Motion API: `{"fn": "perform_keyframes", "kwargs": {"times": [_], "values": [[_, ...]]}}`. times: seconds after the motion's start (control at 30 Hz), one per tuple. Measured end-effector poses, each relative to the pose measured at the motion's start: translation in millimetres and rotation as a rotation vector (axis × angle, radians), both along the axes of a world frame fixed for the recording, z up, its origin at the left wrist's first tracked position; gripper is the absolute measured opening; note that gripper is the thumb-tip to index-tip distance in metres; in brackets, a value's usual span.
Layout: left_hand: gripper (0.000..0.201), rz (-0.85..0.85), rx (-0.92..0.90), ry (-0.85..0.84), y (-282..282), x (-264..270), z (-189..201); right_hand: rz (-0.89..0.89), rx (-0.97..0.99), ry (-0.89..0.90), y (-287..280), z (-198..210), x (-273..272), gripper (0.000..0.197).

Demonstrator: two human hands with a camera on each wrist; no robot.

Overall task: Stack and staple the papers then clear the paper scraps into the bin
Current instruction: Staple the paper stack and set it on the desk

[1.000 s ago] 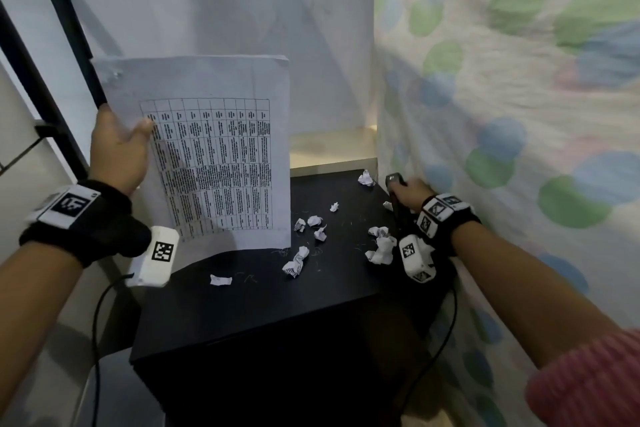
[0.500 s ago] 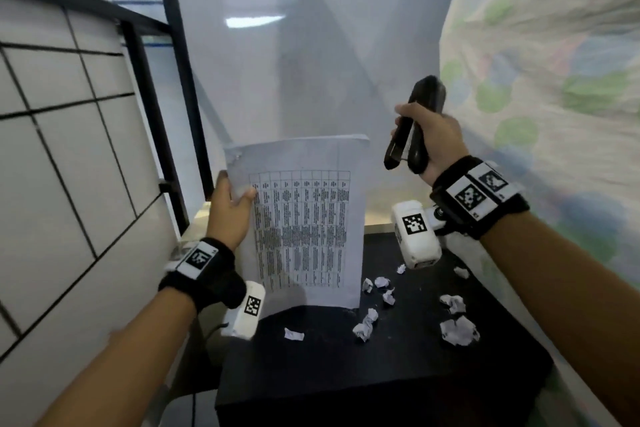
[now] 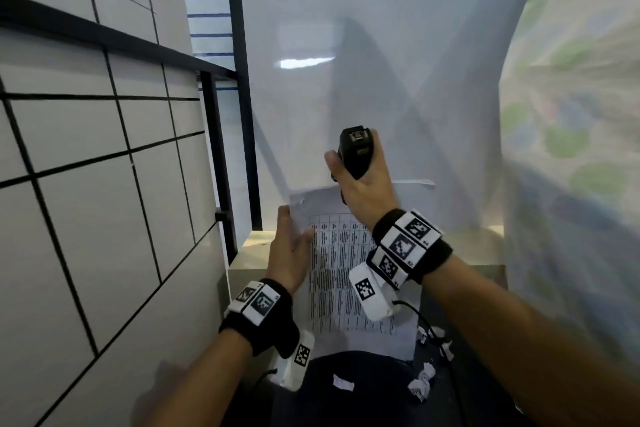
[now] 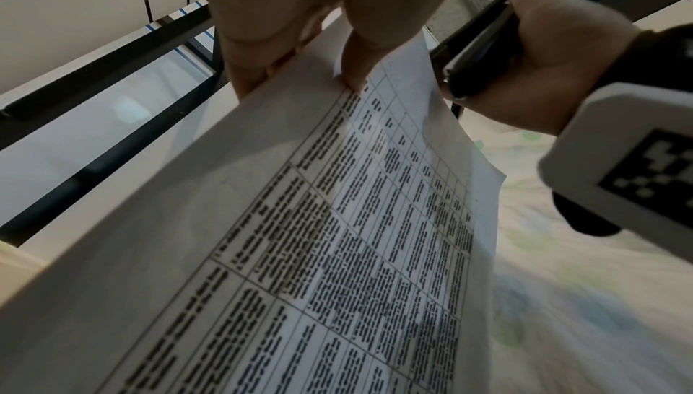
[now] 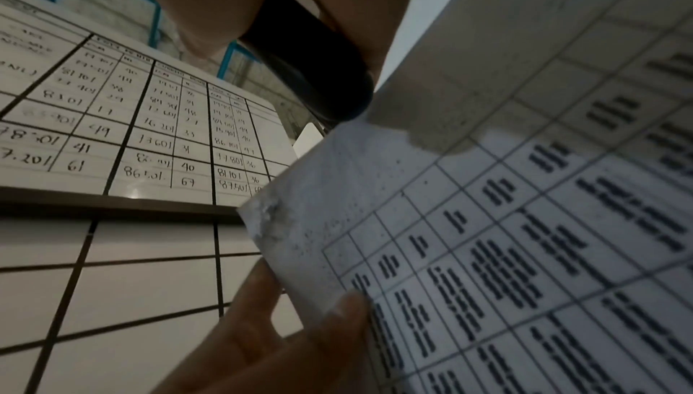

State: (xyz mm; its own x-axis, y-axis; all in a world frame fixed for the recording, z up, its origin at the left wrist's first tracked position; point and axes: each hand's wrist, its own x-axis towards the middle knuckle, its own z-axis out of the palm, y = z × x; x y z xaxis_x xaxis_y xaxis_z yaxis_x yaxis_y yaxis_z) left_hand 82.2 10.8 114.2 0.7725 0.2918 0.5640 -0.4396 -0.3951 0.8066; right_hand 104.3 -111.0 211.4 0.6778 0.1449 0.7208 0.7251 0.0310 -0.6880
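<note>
A stack of white papers (image 3: 341,274) printed with a table stands upright above the black table (image 3: 367,395). My left hand (image 3: 289,250) pinches the stack near its top left edge, thumb on the printed face (image 4: 352,74). My right hand (image 3: 363,184) grips a black stapler (image 3: 356,149) over the stack's top edge, a little right of its worn top left corner (image 5: 270,213). In the right wrist view the stapler's nose (image 5: 337,98) meets the top edge of the papers (image 5: 525,222). Crumpled white paper scraps (image 3: 420,386) lie on the table.
A tiled white wall with dark grout (image 3: 86,218) and a black metal frame (image 3: 242,114) stand to the left. A whiteboard with handwritten numbers (image 5: 131,122) hangs above. A dotted fabric (image 3: 571,149) drapes on the right. A beige ledge (image 3: 249,253) lies behind the table.
My right hand lifted the stapler off the table and brought it left to the stack's top edge. My left hand keeps holding the papers upright. The head view has tilted up.
</note>
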Motion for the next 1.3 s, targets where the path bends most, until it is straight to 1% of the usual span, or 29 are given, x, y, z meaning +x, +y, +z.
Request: {"fn": "perform_keyframes", "kwargs": {"times": [0.1, 0.17, 0.23, 0.3, 0.4, 0.43, 0.5, 0.57, 0.63, 0.73, 0.8, 0.83, 0.9, 0.97, 1.0, 1.07, 1.1, 1.17, 1.2, 1.3], "values": [[0.031, -0.006, -0.003, 0.027, 2.0, 1.8, -2.6, 0.032, -0.035, -0.014, 8.9, -2.8, 3.6, 0.033], [0.028, -0.001, 0.005, 0.038, 3.1, 4.2, -2.7, -0.004, -0.085, -0.042, 13.1, -2.7, 1.8, 0.027], [0.030, -0.004, 0.034, 0.023, 4.2, 5.3, -3.8, -0.011, -0.084, -0.057, 20.0, -3.5, 0.5, 0.028], [0.024, -0.024, 0.056, 0.019, 4.1, 5.0, -4.2, -0.008, -0.067, -0.063, 30.4, -2.3, -4.0, 0.031], [0.020, -0.050, 0.040, 0.008, 1.8, 1.7, -1.9, -0.022, -0.068, -0.091, 43.6, -0.9, -7.8, 0.028], [0.027, -0.063, 0.037, -0.010, 1.2, -0.4, -0.2, -0.029, -0.065, -0.103, 46.8, -0.8, -8.2, 0.027], [0.049, -0.090, 0.038, -0.035, 2.5, -2.9, 0.7, -0.060, -0.052, -0.120, 52.1, -0.8, -6.3, 0.024], [0.062, -0.101, 0.046, -0.048, 5.6, -4.2, 0.4, -0.077, -0.031, -0.113, 55.5, 0.4, -5.5, 0.022], [0.064, -0.117, 0.034, -0.038, 9.2, -3.4, -1.0, -0.085, -0.020, -0.108, 58.1, 1.4, -5.3, 0.020], [0.056, -0.160, 0.039, -0.020, 12.0, -1.9, -1.6, -0.138, -0.048, -0.125, 62.2, 1.2, -4.9, 0.018], [0.055, -0.183, 0.062, -0.006, 11.7, -4.2, 0.1, -0.175, -0.061, -0.112, 64.5, 1.5, -3.8, 0.018], [0.057, -0.193, 0.061, -0.001, 12.5, -5.0, 0.9, -0.183, -0.061, -0.092, 65.5, 2.1, -3.3, 0.022], [0.067, -0.207, 0.062, 0.010, 13.9, -6.1, 3.7, -0.192, -0.063, -0.032, 66.1, 4.7, -2.0, 0.030], [0.078, -0.231, 0.075, 0.033, 14.2, -7.2, 7.9, -0.209, -0.069, 0.018, 64.7, 7.9, -2.5, 0.033], [0.075, -0.244, 0.081, 0.041, 14.3, -6.5, 8.6, -0.218, -0.074, 0.030, 63.9, 9.2, -2.8, 0.033], [0.059, -0.258, 0.084, 0.046, 12.7, -5.6, 9.5, -0.208, -0.079, 0.051, 61.5, 11.2, -3.3, 0.034], [0.060, -0.263, 0.072, 0.045, 11.8, -5.5, 9.3, -0.193, -0.067, 0.066, 59.4, 11.7, -3.7, 0.034], [0.075, -0.267, 0.049, 0.050, 11.7, -3.4, 7.6, -0.153, -0.031, 0.101, 54.8, 13.4, -4.2, 0.031], [0.078, -0.267, 0.042, 0.052, 11.1, -2.5, 6.7, -0.133, -0.015, 0.120, 52.2, 14.0, -4.6, 0.029], [0.077, -0.269, 0.046, 0.059, 8.1, -2.0, 8.6, -0.113, 0.009, 0.145, 47.5, 14.9, -4.9, 0.025]]}}
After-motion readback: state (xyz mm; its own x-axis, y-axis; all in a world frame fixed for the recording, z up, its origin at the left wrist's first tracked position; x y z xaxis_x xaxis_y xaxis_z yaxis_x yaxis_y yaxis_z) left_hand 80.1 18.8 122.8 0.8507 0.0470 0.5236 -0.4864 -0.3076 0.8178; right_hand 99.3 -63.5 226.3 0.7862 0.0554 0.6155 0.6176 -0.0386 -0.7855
